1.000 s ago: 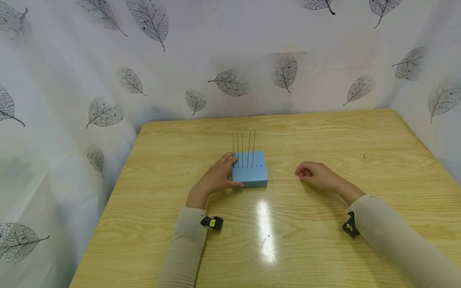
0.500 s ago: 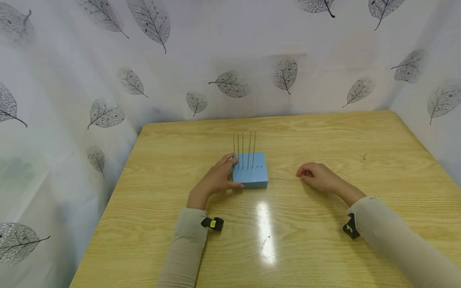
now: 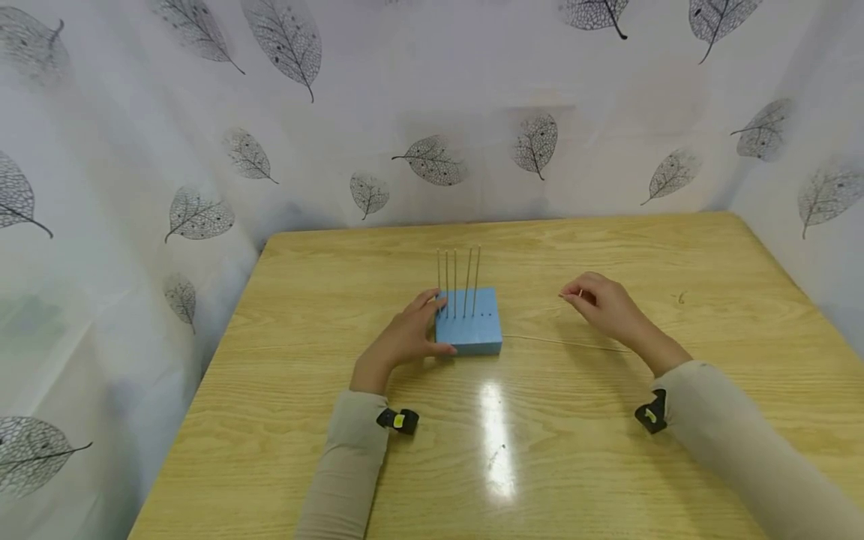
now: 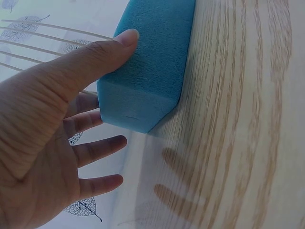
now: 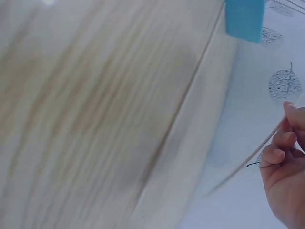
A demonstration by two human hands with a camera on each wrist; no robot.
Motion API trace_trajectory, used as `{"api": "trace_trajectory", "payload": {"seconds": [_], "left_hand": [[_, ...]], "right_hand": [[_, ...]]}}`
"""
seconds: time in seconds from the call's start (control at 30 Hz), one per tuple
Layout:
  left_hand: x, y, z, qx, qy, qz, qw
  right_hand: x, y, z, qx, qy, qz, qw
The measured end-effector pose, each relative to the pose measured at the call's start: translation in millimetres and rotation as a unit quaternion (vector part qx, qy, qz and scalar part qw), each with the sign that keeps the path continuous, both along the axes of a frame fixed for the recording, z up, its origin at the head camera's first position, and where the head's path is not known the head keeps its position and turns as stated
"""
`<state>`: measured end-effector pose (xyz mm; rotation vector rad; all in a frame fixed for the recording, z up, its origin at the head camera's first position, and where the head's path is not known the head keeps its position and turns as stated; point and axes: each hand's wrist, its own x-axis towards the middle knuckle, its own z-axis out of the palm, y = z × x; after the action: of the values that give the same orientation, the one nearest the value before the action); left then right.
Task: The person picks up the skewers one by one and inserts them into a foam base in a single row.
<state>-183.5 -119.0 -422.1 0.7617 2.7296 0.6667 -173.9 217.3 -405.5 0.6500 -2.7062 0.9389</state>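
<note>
Seated at a pale wooden worktop, a person steadies a blue foam block with the left hand, thumb laid along its near edge and straight fingers spread against its left side, pressing rather than gripping. Five thin sticks stand upright in a row at the block's far side, with a few small dark holes beside them still unfilled.

The right hand is raised just above the worktop, well to the right of the block, its fingers curled together around another thin stick. Only a tip shows at the fingertips in the head view; the wrist view shows it running as a faint blurred line from the fingers. A further thin line lies along the worktop between the block and the right forearm, and whether it is a loose stick cannot be told.

The risk, as judged from here, lies in the slenderness of the stick: pinched near one end, it could flex, slip or snap if pushed at an angle. The block looks soft and light, so a firm push could tip it or slide it, and a careless approach could knock the sticks already standing.
</note>
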Motion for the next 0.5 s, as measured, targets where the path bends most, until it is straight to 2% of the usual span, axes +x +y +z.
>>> {"api": "trace_trajectory", "payload": {"seconds": [0.1, 0.2, 0.5], "left_hand": [[0.3, -0.3, -0.5, -0.002, 0.001, -0.001, 1.0], [0.4, -0.5, -0.9, -0.004, 0.001, -0.002, 1.0], [-0.8, -1.0, -1.0, -0.003, 0.004, -0.002, 1.0]], "right_hand": [[-2.8, -7.6, 4.4, -0.034, 0.021, -0.012, 0.999], [-4.7, -17.9, 9.6, -0.075, 0.023, -0.012, 0.997], [-7.4, -46.0, 20.4, -0.156, -0.021, 0.021, 0.987]]}}
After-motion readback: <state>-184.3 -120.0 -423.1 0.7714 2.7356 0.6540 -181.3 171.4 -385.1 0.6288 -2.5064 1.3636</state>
